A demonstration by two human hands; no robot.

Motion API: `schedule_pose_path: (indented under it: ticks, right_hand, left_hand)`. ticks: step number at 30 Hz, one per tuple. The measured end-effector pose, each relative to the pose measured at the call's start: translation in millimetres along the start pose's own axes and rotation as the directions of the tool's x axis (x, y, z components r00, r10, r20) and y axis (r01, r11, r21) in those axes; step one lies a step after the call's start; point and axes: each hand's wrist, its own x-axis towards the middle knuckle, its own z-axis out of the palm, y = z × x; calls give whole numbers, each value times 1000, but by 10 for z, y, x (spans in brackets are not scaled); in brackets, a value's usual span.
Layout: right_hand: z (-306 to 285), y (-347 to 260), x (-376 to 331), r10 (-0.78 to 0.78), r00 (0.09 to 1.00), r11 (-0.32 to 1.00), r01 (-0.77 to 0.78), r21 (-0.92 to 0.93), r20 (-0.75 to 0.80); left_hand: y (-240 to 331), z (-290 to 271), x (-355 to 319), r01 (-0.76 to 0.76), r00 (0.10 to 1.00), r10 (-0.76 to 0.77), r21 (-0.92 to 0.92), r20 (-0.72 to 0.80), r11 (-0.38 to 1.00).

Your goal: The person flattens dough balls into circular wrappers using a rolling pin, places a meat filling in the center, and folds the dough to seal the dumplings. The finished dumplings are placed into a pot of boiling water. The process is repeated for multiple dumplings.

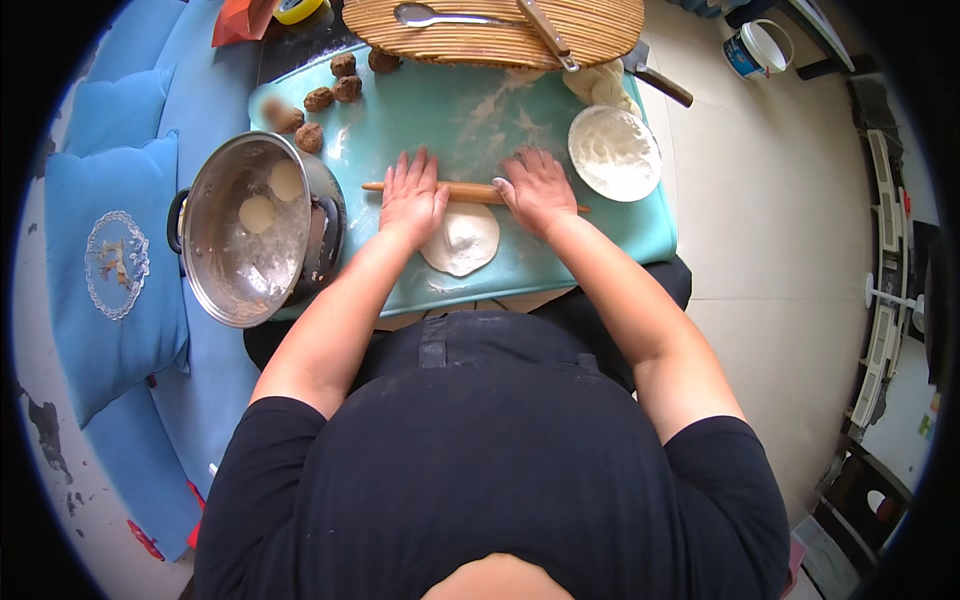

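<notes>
A wooden rolling pin point(470, 192) lies crosswise under both my palms, at the far edge of a flattened round of white dough point(462, 248). My left hand point(412, 195) rests on its left part, fingers stretched forward. Over the right part is my right hand point(535, 190), flat with fingers extended and flour on the thumb. The dough has a raised middle and sits on a floury turquoise mat point(400, 120). White flour fills a round dish point(615, 155) beyond my right hand. Several brown balls point(318, 99) lie at the far left of the mat.
Left of the mat stands a steel pot point(205, 225) with two pale dough rounds inside. A slatted tray point(450, 45) at the back carries a spoon point(415, 14) and a wooden-handled tool point(545, 30). Beside it are a dough lump point(605, 90) and a cleaver point(664, 87). A blue sofa point(220, 80) borders the left.
</notes>
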Motion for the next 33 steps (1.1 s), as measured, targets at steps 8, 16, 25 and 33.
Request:
schedule_pose_path:
  ticks: [8,16,25,33]
  right_hand:
    - [185,-67,-576,-167,966,971,196,136,-196]
    - [230,206,-264,55,964,991,-20,134,-259]
    - [114,-12,-286,218,943,974,-193,120,-250]
    - [-509,-765,-294,-94,693,-659,-582,477,715]
  left_hand:
    - [-79,128,-584,-142,987,134,-92,-84,986]
    - [63,50,-280,37,970,-111,-321,-216,946]
    - [-45,118,-195,350,932,-180,-649,315,676]
    - [403,-505,-674,-184,974,50,-638,-223,747]
